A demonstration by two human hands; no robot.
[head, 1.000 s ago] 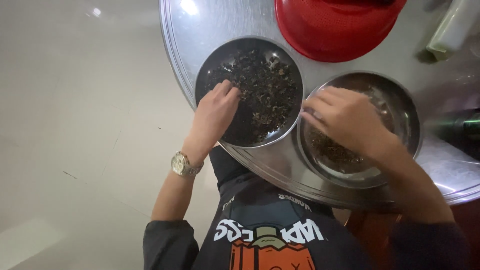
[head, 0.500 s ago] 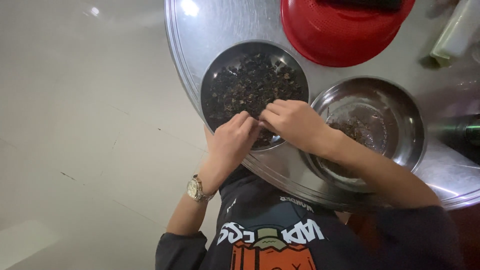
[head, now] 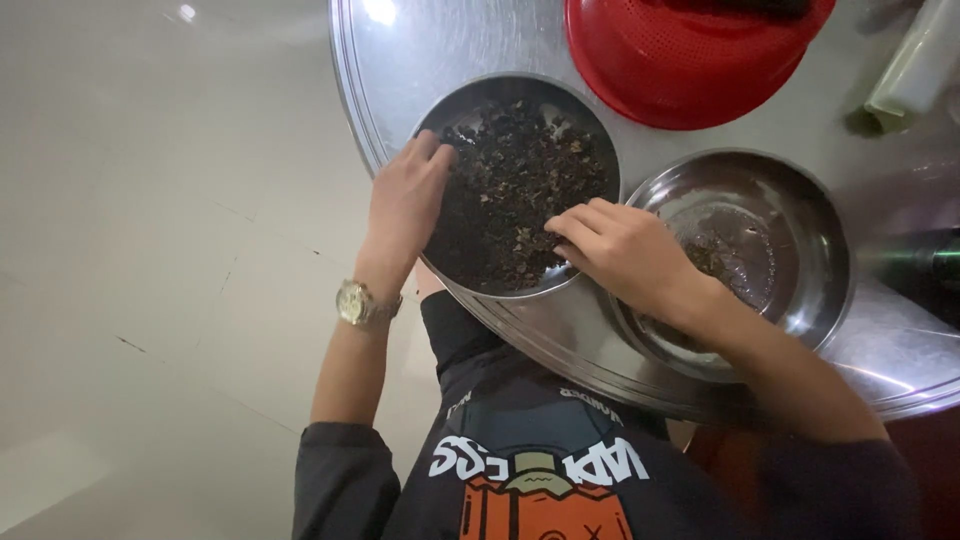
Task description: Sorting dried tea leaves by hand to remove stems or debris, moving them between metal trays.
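Head view, looking straight down. Round steel table (head: pixel 420 50) fills the upper right; pale tiled floor (head: pixel 150 250) takes the left.

Left hand (head: pixel 405 205) rests on the left rim of the pan (head: pixel 455 110), a round metal pan near the table's front edge. Fingers (head: pixel 432 160) lie together, slightly curled, tips over the rim and touching the dark bits (head: pixel 515 190) heaped inside. Not pinching anything that shows. Gold watch (head: pixel 355 303) on that wrist.

Right hand (head: pixel 625 250) comes in from the right, over the pan's lower right rim. Fingers (head: pixel 570 228) bunched and bent down, tips in the dark bits at the pan's right side. Cannot tell whether they hold a piece; the tips are hidden by the knuckles.

Bowl (head: pixel 810 220), shiny steel, sits just right of the pan, rims close or touching. A small patch of the same dark stuff lies in its middle, with the right wrist passing over its near-left edge.

Red colander (head: pixel 690 60) sits behind both, at the top edge, cut off. Pale green object (head: pixel 915 70) at the top right, partly out of frame.

Dark shirt with an orange print (head: pixel 540 480) at the bottom.
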